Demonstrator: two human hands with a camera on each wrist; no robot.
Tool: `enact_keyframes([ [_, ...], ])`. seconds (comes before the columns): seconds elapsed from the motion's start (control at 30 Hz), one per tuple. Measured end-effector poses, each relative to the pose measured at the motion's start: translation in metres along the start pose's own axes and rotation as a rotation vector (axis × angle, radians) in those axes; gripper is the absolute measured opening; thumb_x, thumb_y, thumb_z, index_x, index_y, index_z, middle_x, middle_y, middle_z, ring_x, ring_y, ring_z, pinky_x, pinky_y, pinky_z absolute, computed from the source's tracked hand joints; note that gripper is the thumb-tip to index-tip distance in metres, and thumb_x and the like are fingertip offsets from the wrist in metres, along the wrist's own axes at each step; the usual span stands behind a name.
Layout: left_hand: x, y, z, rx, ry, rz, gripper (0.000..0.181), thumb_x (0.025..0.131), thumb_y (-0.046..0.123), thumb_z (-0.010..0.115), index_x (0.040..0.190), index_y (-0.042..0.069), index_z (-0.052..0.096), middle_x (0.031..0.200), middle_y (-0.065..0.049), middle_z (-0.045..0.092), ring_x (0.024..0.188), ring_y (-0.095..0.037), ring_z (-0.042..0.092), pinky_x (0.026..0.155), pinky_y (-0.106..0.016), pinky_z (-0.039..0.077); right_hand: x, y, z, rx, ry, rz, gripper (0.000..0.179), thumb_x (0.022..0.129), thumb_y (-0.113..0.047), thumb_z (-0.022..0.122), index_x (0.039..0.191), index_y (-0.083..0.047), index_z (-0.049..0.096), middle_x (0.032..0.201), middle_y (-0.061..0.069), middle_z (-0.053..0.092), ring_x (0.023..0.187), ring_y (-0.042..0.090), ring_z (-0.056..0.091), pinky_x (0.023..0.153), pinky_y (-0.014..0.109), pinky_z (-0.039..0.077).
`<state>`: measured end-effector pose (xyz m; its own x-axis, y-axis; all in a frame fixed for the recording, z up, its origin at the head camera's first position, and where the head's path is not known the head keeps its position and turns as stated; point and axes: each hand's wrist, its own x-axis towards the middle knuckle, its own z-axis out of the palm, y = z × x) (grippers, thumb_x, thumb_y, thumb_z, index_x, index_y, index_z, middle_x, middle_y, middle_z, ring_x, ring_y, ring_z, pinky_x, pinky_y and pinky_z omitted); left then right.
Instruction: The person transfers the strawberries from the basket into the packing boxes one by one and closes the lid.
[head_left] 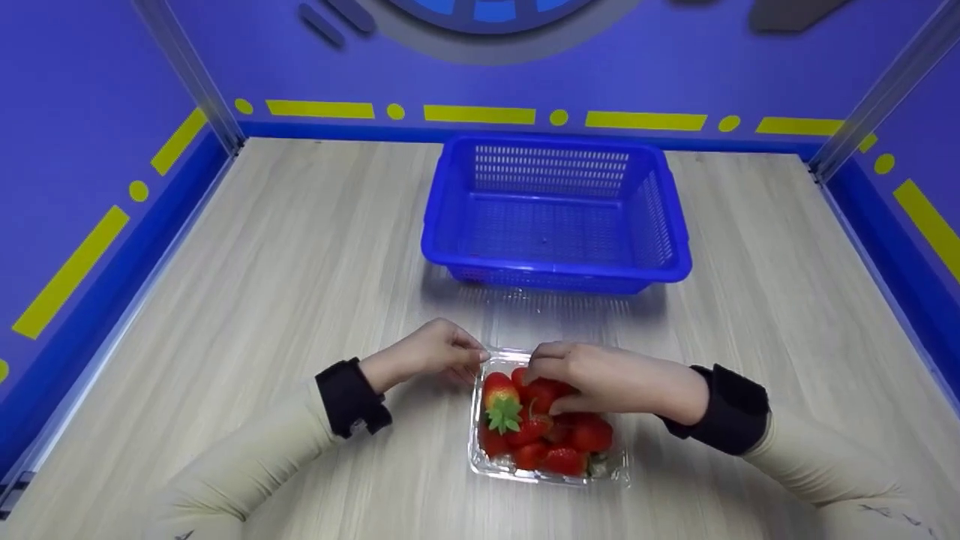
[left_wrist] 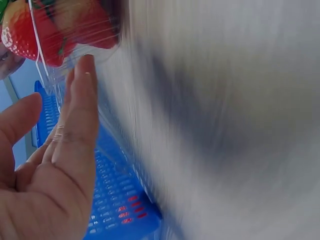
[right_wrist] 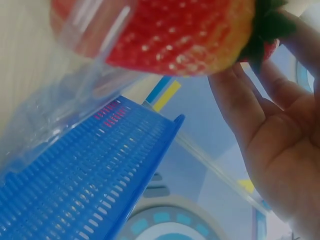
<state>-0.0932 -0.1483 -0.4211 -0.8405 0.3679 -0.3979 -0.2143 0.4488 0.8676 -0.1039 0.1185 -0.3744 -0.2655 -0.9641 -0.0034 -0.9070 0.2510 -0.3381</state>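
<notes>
A square clear plastic box [head_left: 475, 450] full of red strawberries [head_left: 564, 459] stands near the front of the table. One strawberry [head_left: 501, 390] with a green leafy top lies uppermost on its left side. My left hand [head_left: 441, 351] pinches the box's far left corner, thumb above the rim and fingers along the outer wall. Over the far right part, my right hand [head_left: 600, 375] reaches down among the strawberries, fingertips on the fruit. I cannot tell whether it grips one. In the right wrist view, a large strawberry [right_wrist: 165, 37] partly hides those fingertips.
Behind the box is a blue perforated basket [head_left: 556, 268] with nothing visible inside. Between them, transparent plastic [head_left: 517, 300] lies flat, reaching the basket's front. Blue panels [head_left: 360, 67] with yellow dashes border the table [head_left: 315, 240] at the back and sides.
</notes>
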Motion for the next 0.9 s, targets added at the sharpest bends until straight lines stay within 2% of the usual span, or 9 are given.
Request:
enact_keyframes([
  [0.17, 0.002, -0.001, 0.003, -0.033, 0.008, -0.026, 0.023, 0.096, 0.008, 0.068, 0.109, -0.01, 0.073, 0.092, -0.024, 0.077, 0.061, -0.007, 0.069, 0.068, -0.03, 0.065, 0.003, -0.001, 0.003, -0.018, -0.006, -0.014, 0.033, 0.086, -0.014, 0.081, 0.115, -0.006, 0.068, 0.111, 0.008, 0.07, 0.102, 0.02, 0.069, 0.094, 0.033, 0.061],
  [0.53, -0.001, 0.0, 0.008, -0.055, 0.023, -0.051, 0.02, 0.095, 0.006, 0.069, 0.105, -0.009, 0.074, 0.083, -0.018, 0.078, 0.056, -0.005, 0.066, 0.06, -0.022, 0.062, 0.001, -0.001, 0.003, -0.014, -0.058, 0.015, 0.042, 0.085, -0.013, 0.082, 0.124, -0.008, 0.066, 0.116, 0.008, 0.069, 0.107, 0.022, 0.068, 0.097, 0.034, 0.06],
  [0.67, 0.0, -0.002, 0.006, -0.062, 0.017, -0.036, 0.021, 0.095, 0.006, 0.068, 0.105, -0.011, 0.074, 0.08, -0.012, 0.077, 0.058, -0.006, 0.066, 0.063, -0.025, 0.063, 0.002, -0.001, 0.0, -0.005, -0.072, 0.023, 0.044, 0.086, -0.014, 0.081, 0.127, -0.008, 0.065, 0.118, 0.008, 0.069, 0.109, 0.022, 0.067, 0.098, 0.035, 0.06],
  [0.77, 0.0, -0.001, 0.004, -0.048, 0.005, -0.022, 0.023, 0.096, 0.008, 0.066, 0.107, -0.011, 0.073, 0.084, -0.017, 0.077, 0.062, -0.01, 0.069, 0.069, -0.03, 0.065, 0.003, 0.0, -0.003, 0.013, -0.081, 0.03, 0.044, 0.087, -0.014, 0.081, 0.128, -0.008, 0.065, 0.119, 0.008, 0.069, 0.11, 0.022, 0.068, 0.098, 0.036, 0.06],
  [0.9, -0.004, 0.004, -0.005, 0.067, 0.021, 0.01, 0.027, 0.099, 0.015, 0.064, 0.112, -0.008, 0.072, 0.099, -0.023, 0.077, 0.078, -0.022, 0.075, 0.08, -0.035, 0.065, 0.004, 0.004, -0.013, 0.026, -0.059, 0.036, 0.043, 0.088, -0.017, 0.08, 0.127, -0.004, 0.065, 0.119, 0.01, 0.071, 0.11, 0.023, 0.069, 0.097, 0.037, 0.061],
])
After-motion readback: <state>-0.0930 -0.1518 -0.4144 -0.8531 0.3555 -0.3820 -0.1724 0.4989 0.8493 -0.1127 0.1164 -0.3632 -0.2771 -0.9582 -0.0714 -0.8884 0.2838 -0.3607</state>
